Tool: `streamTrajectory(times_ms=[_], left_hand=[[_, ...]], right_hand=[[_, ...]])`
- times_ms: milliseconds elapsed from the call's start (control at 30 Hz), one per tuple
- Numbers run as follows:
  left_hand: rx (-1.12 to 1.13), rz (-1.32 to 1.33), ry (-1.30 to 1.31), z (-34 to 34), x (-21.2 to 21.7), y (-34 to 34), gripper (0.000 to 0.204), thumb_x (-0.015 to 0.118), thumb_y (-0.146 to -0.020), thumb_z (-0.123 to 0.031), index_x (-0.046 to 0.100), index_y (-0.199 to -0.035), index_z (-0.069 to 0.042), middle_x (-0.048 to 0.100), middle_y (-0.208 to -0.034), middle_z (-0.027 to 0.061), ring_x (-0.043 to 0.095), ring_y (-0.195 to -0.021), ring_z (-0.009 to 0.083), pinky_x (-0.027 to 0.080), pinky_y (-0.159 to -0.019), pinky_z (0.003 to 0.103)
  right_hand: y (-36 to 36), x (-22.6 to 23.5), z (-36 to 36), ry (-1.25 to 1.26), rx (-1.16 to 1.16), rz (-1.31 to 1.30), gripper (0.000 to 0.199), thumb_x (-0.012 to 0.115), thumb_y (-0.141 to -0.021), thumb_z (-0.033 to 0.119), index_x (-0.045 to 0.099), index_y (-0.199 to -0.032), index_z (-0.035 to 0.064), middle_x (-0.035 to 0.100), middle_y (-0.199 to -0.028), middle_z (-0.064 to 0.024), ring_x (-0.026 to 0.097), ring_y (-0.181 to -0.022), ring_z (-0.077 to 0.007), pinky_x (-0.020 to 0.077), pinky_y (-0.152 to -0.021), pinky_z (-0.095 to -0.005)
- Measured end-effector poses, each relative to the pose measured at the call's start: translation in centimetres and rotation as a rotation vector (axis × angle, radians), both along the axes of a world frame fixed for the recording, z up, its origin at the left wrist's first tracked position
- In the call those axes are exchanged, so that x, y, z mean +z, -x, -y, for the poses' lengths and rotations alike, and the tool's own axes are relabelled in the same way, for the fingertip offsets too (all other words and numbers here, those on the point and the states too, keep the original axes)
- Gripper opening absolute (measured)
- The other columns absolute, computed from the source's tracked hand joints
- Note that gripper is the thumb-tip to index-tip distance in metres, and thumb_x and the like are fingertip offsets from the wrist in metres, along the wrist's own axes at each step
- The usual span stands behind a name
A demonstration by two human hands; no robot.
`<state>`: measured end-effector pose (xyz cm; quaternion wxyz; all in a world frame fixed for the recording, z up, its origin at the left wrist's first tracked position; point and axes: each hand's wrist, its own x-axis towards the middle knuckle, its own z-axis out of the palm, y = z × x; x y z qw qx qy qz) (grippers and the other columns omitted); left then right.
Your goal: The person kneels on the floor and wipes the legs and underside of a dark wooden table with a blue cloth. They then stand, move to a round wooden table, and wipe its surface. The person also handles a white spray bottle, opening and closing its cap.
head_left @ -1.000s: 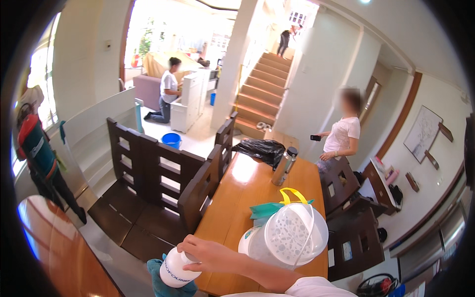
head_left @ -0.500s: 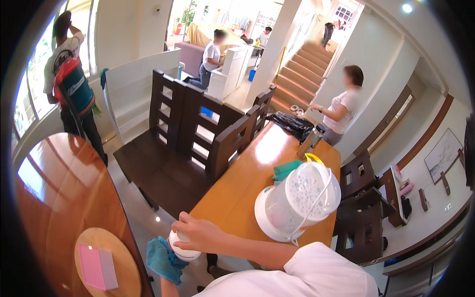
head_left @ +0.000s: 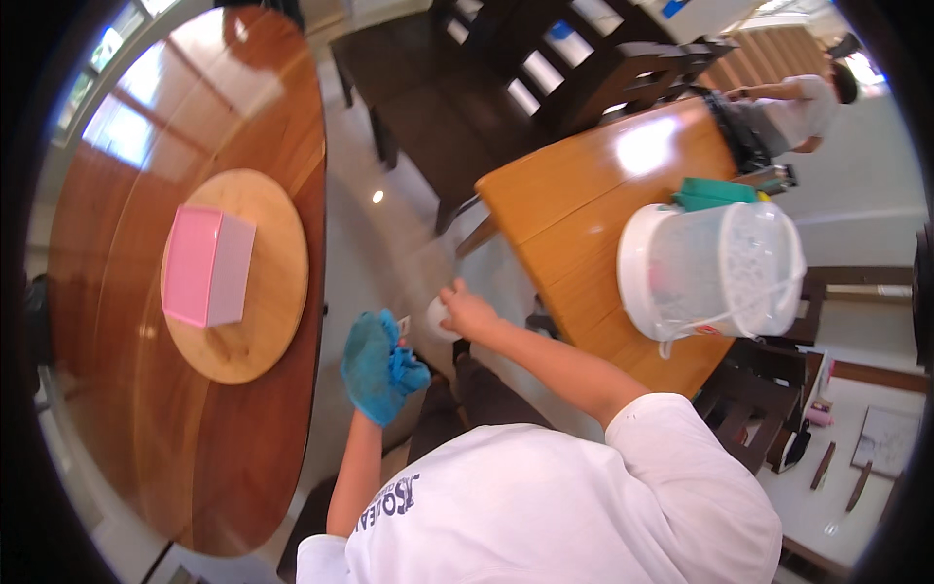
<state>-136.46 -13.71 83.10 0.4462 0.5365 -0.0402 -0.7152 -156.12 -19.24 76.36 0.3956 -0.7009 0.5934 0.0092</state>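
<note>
My left hand [head_left: 375, 368] is wrapped in teal fabric, its fingers hidden, and closes around a crumpled blue cloth [head_left: 409, 375] with a small pale tag. Just to its right, my right hand [head_left: 472, 313] is bare and grips a white rounded container [head_left: 441, 317] from above. What the container holds cannot be seen. Both hands are over the gap between two tables, in front of my body, apart from each other. Farther left, a pink box [head_left: 204, 268] sits on a round wooden board [head_left: 268, 326].
The board lies on a glossy dark-wood table [head_left: 233, 448]. On the lighter wooden table [head_left: 564, 224] stand a clear-and-white bucket [head_left: 691, 273], a green cloth [head_left: 715, 193] and a black plastic bag [head_left: 739, 136]. Dark chairs [head_left: 457, 107] stand ahead; a person [head_left: 803, 107] is beyond the lighter table.
My view has tilted down and turned, so the tables appear shifted. My hands have drawn apart; the white container, in my right hand, is now clear of the blue cloth.
</note>
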Motion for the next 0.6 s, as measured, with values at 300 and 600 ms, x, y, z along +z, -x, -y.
streamTrajectory(times_ms=[300, 600], left_hand=[[0.086, -0.085, -0.221, -3.7, -8.1, 1.8, 0.034, 0.048, -0.093, -0.045, 0.057, -0.1, -0.013, 0.058, -0.083, 0.0045, 0.056, -0.068, 0.0178, 0.049, -0.062, 0.033], [0.198, -0.371, -0.421, -9.5, -19.4, 0.9, 0.036, 0.048, -0.094, -0.036, 0.052, -0.117, -0.009, 0.06, -0.096, 0.009, 0.058, -0.073, 0.0189, 0.048, -0.06, 0.032]], right_hand=[[3.0, -22.7, -4.4, -0.185, -0.374, -0.262, 0.045, 0.068, -0.072, 0.006, 0.046, -0.11, 0.0062, 0.038, -0.114, -0.0195, 0.054, -0.099, -0.0401, 0.0492, -0.083, -0.0464], [10.1, -38.7, -1.7, -0.163, -0.565, -0.326, 0.042, 0.07, -0.072, 0.01, 0.046, -0.106, 0.0085, 0.041, -0.113, -0.0187, 0.058, -0.094, -0.0408, 0.0492, -0.083, -0.0464]])
